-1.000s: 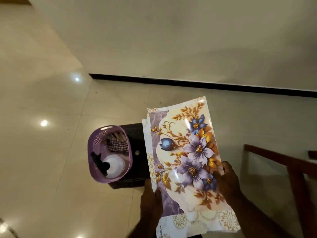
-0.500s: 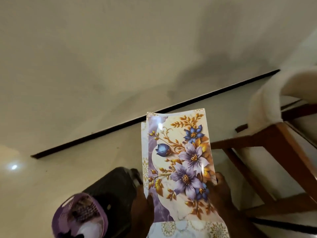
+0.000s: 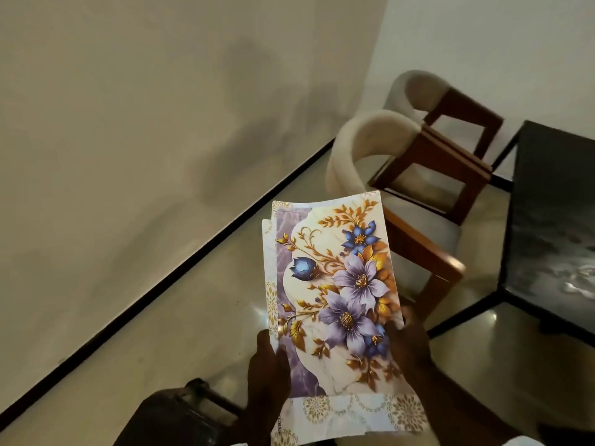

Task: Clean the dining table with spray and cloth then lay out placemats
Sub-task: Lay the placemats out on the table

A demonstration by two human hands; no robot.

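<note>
Pale floor (image 3: 199,317) — both hands grip floral placemats (image 3: 338,294), table (image 3: 553,220) near.

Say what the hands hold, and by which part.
The floral placemats, at their near end: the left hand grips the left edge, the right hand the right edge.
</note>
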